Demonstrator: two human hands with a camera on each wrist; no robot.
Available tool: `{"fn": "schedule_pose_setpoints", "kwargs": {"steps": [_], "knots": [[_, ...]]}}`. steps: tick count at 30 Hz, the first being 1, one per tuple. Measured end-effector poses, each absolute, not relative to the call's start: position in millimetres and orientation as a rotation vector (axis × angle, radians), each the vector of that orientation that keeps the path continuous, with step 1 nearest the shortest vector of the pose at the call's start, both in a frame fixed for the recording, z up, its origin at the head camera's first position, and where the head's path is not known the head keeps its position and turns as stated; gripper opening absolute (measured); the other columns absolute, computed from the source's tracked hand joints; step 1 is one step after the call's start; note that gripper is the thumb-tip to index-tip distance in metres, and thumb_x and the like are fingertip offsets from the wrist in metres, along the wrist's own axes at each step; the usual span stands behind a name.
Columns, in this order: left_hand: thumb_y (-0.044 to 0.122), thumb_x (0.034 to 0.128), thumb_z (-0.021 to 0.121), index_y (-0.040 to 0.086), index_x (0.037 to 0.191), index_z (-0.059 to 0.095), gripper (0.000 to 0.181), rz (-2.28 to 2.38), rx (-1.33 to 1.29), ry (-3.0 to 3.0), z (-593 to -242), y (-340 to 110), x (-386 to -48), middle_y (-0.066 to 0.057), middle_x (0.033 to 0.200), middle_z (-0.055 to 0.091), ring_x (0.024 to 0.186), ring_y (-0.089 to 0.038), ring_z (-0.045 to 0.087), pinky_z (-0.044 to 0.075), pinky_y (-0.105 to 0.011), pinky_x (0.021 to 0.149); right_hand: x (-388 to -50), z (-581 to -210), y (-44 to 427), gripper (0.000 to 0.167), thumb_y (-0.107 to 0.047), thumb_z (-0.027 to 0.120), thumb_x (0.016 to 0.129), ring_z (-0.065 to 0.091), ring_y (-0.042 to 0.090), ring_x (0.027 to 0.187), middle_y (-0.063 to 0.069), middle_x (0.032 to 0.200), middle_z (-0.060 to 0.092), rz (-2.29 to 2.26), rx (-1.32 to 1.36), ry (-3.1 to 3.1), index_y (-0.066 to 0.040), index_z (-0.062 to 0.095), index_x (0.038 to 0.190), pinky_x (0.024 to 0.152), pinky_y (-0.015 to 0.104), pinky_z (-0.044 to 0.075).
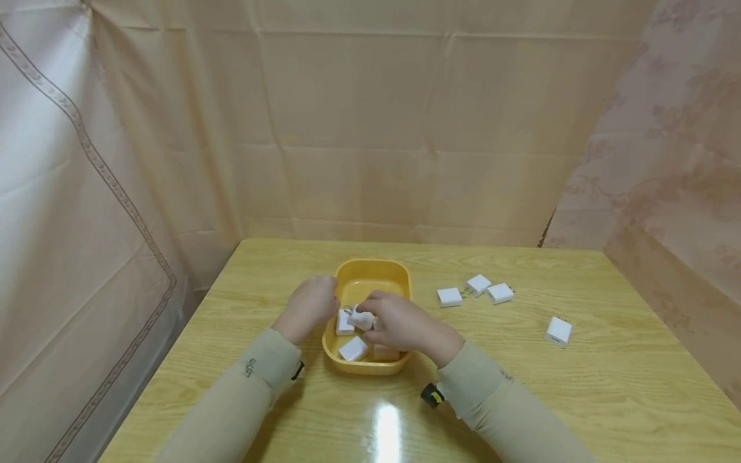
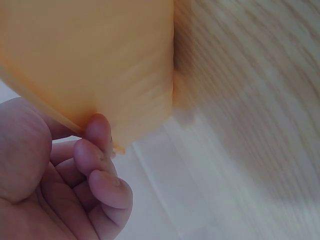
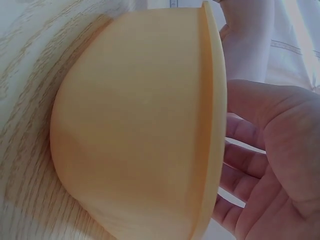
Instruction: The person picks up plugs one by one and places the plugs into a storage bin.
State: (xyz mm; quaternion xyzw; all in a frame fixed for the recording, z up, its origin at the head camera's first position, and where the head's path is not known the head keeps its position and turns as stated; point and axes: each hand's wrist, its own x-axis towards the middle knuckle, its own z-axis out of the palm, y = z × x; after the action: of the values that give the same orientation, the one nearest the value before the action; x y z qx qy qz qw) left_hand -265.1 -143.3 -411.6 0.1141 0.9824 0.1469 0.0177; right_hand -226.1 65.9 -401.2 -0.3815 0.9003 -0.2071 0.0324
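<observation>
A yellow bin (image 1: 370, 369) stands on the table with several white chargers in it, among them one (image 1: 354, 349) near its front. My left hand (image 1: 310, 305) pinches the bin's left rim; in the left wrist view the thumb and fingers of the hand (image 2: 75, 175) close on the edge of the bin (image 2: 115, 60). Inside the bin, my right hand (image 1: 402, 326) holds a white object (image 1: 361, 320), probably a charger, between thumb and fingers. In the right wrist view the bin wall (image 3: 135, 120) hides the fingertips of the hand (image 3: 275, 150).
To the right of the bin, three white chargers lie close together, one of them (image 1: 449, 297) nearest the bin. Another charger (image 1: 558, 332) lies farther right on the wooden table (image 1: 613, 386). Beige cloth (image 1: 359, 128) hangs behind the table.
</observation>
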Motion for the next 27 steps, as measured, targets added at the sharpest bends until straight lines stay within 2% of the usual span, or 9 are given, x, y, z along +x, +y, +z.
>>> {"fn": "schedule_pose_setpoints", "kwargs": {"steps": [2,9,13,19,27], "knots": [[0.004,0.0921,0.065,-0.003,0.109,0.069,0.019,0.454,0.343,3.046,-411.7,-143.2,-265.4,-0.008,0.081,0.06,0.065,-0.02,0.057,0.046,-0.028,0.052,-225.6,-400.6,66.6,0.042,-0.02,0.076,0.091,0.058,0.012,0.084,0.008,0.124,0.063,-0.642,-1.169,2.768,-0.004,0.068,0.129,0.086,0.034,0.053],[0.005,0.0918,0.065,-0.003,0.109,0.069,0.019,0.44,0.332,3.045,-411.3,-142.6,-265.4,-0.008,0.082,0.06,0.067,-0.021,0.058,0.047,-0.029,0.054,-226.0,-402.0,68.7,0.042,-0.019,0.077,0.09,0.063,0.02,0.098,0.01,0.123,0.064,-0.671,-1.193,2.764,-0.002,0.068,0.128,0.089,0.037,0.053],[0.005,0.0911,0.066,-0.002,0.108,0.069,0.019,0.428,0.337,3.05,-410.4,-142.1,-264.4,-0.008,0.084,0.062,0.069,-0.021,0.058,0.048,-0.03,0.057,-227.9,-400.6,72.2,0.044,-0.019,0.077,0.091,0.064,0.022,0.1,0.01,0.125,0.063,-0.689,-1.184,2.766,-0.002,0.067,0.13,0.088,0.037,0.054],[0.006,0.0919,0.066,-0.003,0.114,0.07,0.024,0.418,0.32,3.046,-408.1,-140.7,-263.1,-0.01,0.089,0.065,0.072,-0.021,0.059,0.05,-0.032,0.06,-233.0,-393.7,81.3,0.045,-0.022,0.077,0.091,0.061,0.025,0.116,0.011,0.131,0.062,-0.694,-1.125,2.827,-0.004,0.066,0.131,0.097,0.043,0.051],[0.005,0.0917,0.066,-0.003,0.115,0.07,0.025,0.439,0.314,3.039,-409.0,-140.4,-263.5,-0.011,0.091,0.066,0.073,-0.021,0.059,0.05,-0.032,0.061,-237.6,-381.4,99.3,0.047,-0.029,0.075,0.094,0.057,0.031,0.126,0.012,0.136,0.06,-0.71,-1.01,2.9,-0.007,0.064,0.134,0.104,0.049,0.047]]}}
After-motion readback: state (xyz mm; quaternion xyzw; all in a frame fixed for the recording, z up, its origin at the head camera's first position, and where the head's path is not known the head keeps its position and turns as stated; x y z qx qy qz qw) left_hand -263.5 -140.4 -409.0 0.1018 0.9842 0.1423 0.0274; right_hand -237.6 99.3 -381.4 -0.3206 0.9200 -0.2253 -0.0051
